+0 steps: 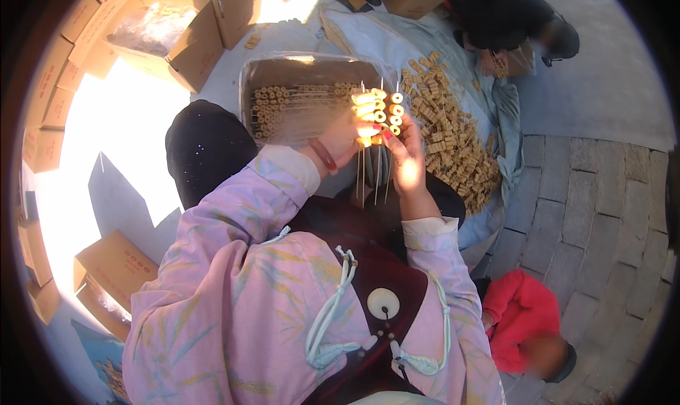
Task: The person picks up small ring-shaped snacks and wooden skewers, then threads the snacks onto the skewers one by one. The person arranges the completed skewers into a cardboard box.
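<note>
Several skewers [380, 114] threaded with tan ring-shaped pieces stand side by side before me, their bare sticks pointing down toward my lap. My left hand [343, 140] is closed round the left ones, where bright sun washes out the detail. With thumb and fingers my right hand [407, 160] pinches the right-hand skewers, close beside the left. Just beyond my hands sits a cardboard box [258, 75] lined with clear plastic. Rows of similar skewers [273, 107] lie inside it, partly hidden by my left hand and glare.
To the right, a large heap of skewers [453, 136] covers a pale sheet [506, 111]. Open cartons [195, 47] and stacked boxes [46, 107] line the left; another carton [117, 270] is nearer. A person in dark clothes [506, 12] works far right, a person in red [520, 316] near right.
</note>
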Available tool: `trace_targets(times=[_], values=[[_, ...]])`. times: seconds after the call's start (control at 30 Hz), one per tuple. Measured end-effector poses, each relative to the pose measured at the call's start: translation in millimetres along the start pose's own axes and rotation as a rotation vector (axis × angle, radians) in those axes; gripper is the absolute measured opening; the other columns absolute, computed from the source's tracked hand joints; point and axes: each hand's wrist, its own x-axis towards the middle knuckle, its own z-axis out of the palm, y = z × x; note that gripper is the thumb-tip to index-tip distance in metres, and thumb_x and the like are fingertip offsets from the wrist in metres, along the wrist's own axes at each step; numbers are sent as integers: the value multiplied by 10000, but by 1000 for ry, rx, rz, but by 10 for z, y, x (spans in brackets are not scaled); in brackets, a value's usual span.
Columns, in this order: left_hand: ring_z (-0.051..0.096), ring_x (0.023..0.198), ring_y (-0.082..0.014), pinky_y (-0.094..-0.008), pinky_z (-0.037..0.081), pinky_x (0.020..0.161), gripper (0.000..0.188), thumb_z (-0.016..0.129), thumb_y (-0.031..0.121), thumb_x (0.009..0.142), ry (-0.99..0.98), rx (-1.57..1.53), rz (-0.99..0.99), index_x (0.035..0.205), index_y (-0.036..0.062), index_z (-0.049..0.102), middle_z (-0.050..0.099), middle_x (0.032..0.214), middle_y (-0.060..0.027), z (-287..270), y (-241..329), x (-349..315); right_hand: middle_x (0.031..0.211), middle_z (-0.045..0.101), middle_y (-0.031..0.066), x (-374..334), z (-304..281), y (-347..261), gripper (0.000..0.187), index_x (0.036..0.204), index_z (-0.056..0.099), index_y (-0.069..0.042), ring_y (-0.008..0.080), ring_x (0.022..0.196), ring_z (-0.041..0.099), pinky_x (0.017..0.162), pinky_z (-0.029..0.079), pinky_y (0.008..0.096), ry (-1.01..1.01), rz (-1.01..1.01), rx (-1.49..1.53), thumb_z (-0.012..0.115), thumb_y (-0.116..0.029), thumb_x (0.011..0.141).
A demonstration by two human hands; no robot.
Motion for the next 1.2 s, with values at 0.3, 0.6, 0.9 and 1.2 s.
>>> trace_targets(times=[0.3, 0.6, 0.9, 1.2], values=[[612, 1093, -173, -329, 505, 940, 456, 637, 57, 877, 25, 183, 37, 1306, 45, 483, 609, 1220, -70, 34, 30, -17, 1332, 521, 114, 22, 70, 103, 550, 1382, 392, 7, 205, 1224, 494, 1044, 374, 350, 38, 55, 202, 639, -161, 920], [574, 1144, -191, -346, 501, 938, 487, 646, 93, 911, 160, 194, 86, 1350, 57, 439, 575, 1260, -85, -64, -90, 57, 1275, 565, 97, 68, 45, 123, 495, 1368, 415, -13, 187, 1151, 549, 997, 419, 332, 109, 8, 118, 628, -120, 935], [579, 1138, -176, -349, 497, 933, 395, 572, 239, 973, 250, -33, 63, 1325, 84, 483, 587, 1249, -66, -145, -171, 137, 1300, 528, 103, 63, 181, 194, 536, 1418, 332, -4, 185, 1173, 528, 1010, 431, 335, 110, -68, -253, 597, -107, 963], [576, 1150, -182, -350, 466, 983, 341, 511, 154, 986, 186, 112, 6, 1312, 59, 475, 578, 1272, -67, -163, -144, 109, 1292, 541, 74, 102, 49, 276, 569, 1400, 393, -26, 178, 1149, 533, 979, 438, 334, 158, -44, -99, 652, -233, 938]])
